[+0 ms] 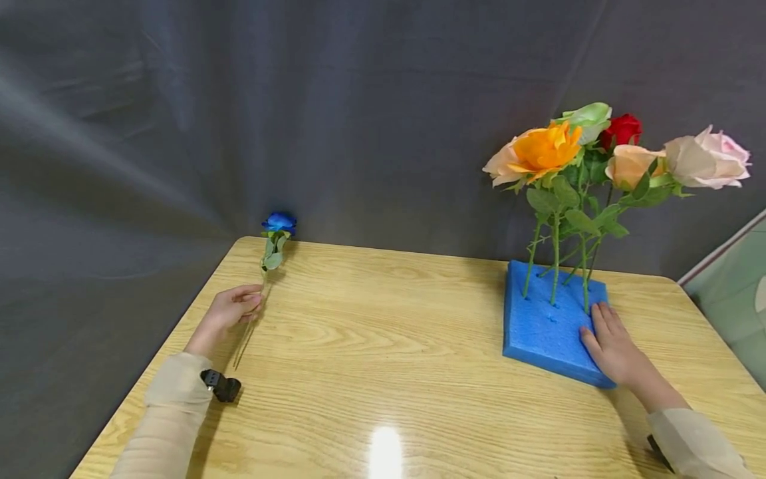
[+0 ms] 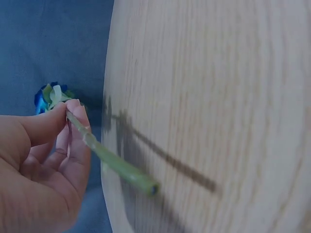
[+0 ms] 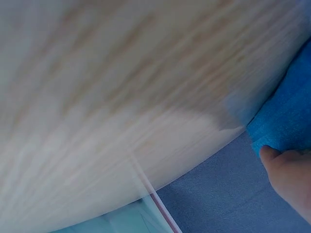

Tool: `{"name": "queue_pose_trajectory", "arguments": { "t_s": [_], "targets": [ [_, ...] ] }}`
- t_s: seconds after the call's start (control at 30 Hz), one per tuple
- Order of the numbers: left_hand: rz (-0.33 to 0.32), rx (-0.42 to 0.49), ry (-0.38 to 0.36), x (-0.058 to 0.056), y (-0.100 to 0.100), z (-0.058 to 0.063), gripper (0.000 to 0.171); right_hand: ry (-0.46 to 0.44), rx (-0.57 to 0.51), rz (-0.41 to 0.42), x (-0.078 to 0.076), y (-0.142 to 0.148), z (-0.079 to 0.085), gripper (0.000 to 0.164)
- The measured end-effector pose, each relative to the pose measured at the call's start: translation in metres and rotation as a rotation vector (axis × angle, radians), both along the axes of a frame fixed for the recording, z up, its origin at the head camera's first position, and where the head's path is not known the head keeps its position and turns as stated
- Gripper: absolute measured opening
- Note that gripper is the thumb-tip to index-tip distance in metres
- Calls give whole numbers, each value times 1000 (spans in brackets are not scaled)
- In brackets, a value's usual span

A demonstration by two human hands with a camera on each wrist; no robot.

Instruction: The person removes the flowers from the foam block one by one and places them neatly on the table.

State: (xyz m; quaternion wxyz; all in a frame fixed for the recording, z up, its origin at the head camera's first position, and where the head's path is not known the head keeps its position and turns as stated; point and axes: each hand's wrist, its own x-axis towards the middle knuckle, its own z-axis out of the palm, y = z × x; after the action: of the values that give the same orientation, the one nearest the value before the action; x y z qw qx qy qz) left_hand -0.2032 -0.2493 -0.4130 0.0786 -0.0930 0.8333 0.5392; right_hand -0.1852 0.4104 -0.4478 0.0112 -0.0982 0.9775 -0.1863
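Thumb and fingers of my left hand point(image 1: 230, 307) pinch the stem of an artificial blue rose point(image 1: 279, 223) over the left side of the table. The bloom points toward the back curtain. In the left wrist view, the cut end of the green stem point(image 2: 119, 167) slants toward the camera, with its shadow on the wood. My right hand point(image 1: 615, 349) rests on the right edge of a blue foam block point(image 1: 538, 338), fingers extended across its top. Several artificial flowers stand upright in the block, among them an orange one point(image 1: 547, 150) and a red rose point(image 1: 622, 130).
Behind the wooden table point(image 1: 371, 332) hangs a dark grey curtain point(image 1: 383, 120). A pale pink rose point(image 1: 706, 159) leans out to the right above the block. Past the table's right edge is a pale green surface point(image 1: 733, 306).
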Motion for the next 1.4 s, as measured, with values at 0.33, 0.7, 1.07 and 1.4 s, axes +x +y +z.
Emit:
{"name": "queue_pose_trajectory", "arguments": {
  "t_s": [0.33,0.7,1.07,1.4],
  "targets": [
    [52,74,-82,1,-7,2,52,22,-13,9,1,1,-1,63],
    [38,11,-101,-2,-19,1,51,5,-3,-5,0,-2,3,64],
    [81,-64,-76,-1,-29,-2,47,-10,-11,-4,2,-2,3,64],
    [99,-110,-82,-4,-35,-9,45,-25,-10,-6,1,-1,3,64]
  ]
}}
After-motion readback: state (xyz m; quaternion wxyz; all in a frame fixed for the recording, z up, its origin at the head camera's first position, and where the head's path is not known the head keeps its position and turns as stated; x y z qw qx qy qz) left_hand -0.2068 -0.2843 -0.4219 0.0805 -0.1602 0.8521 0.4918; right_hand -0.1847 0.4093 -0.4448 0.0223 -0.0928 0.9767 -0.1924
